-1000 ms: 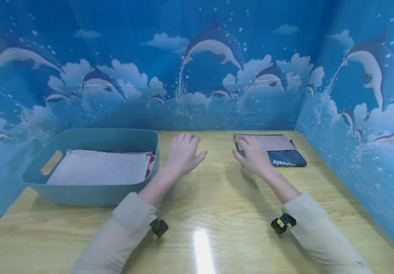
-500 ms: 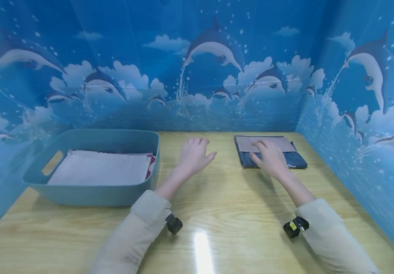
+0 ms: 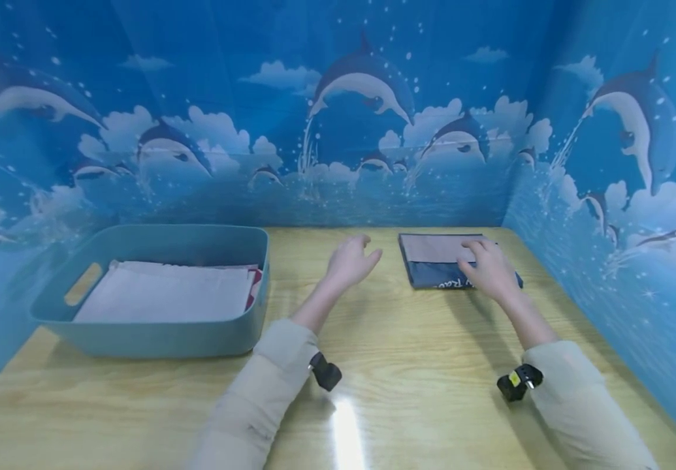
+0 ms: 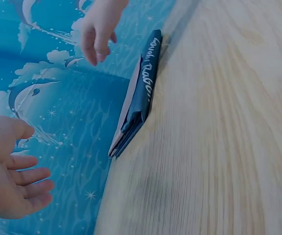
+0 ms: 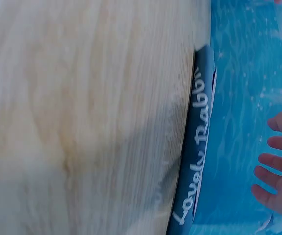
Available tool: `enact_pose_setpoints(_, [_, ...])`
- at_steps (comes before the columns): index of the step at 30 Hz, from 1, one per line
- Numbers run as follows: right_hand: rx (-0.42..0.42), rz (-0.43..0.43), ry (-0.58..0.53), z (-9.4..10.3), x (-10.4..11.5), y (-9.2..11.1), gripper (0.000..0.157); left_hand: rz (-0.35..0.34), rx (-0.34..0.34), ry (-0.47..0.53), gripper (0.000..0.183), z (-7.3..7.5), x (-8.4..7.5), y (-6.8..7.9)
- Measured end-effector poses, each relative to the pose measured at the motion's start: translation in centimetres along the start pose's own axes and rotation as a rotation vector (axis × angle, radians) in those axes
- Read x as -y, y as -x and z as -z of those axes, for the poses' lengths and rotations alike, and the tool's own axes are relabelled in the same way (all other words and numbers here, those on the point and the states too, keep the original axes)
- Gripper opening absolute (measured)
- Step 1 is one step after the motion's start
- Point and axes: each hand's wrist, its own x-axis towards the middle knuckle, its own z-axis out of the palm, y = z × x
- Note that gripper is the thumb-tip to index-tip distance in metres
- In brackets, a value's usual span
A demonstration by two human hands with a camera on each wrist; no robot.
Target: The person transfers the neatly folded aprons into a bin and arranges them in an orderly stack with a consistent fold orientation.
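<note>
A flat, folded dark blue cloth with a pinkish-grey panel and white lettering lies on the table near the back wall. In the right wrist view the lettering on the cloth reads "Lovely Rabb", with the end cut off. My right hand hovers over the right part of the cloth, fingers relaxed and holding nothing; it hides part of the lettering. To the left of the cloth, my left hand is in the air above the table. In the left wrist view its fingers are spread and hold nothing.
A blue-green plastic basket with handle holes stands at the left. Inside lie folded whitish cloths and a red-patterned edge. A dolphin-print curtain closes off the back and sides of the wooden table.
Both hands have moved to the right, the left away from the basket and the right across the folded cloth. The cloth and the basket stay where they were.
</note>
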Motion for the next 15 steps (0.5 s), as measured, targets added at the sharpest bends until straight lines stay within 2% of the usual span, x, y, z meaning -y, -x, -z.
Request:
enact_pose_setpoints(3, [0.033, -0.052, -0.054, 0.2, -1.0, -0.4, 0.046, 0.047, 0.014, 0.126, 0.049, -0.4, -0.1, -0.6])
enact_pose_setpoints(8, [0.024, -0.08, -0.094, 0.1, -2.8, -0.8, 0.047, 0.149, 0.031, 0.306, 0.048, -1.4, -0.2, -1.4])
enact_pose_setpoints(12, [0.024, -0.118, -0.105, -0.1, -4.0, -0.8, 0.047, 0.229, 0.058, 0.393, 0.051, -2.5, -0.3, -1.8])
enact_pose_setpoints(15, [0.031, -0.15, -0.093, -0.1, -4.9, -0.7, 0.046, 0.252, 0.08, 0.415, 0.053, -3.6, -0.5, -2.1])
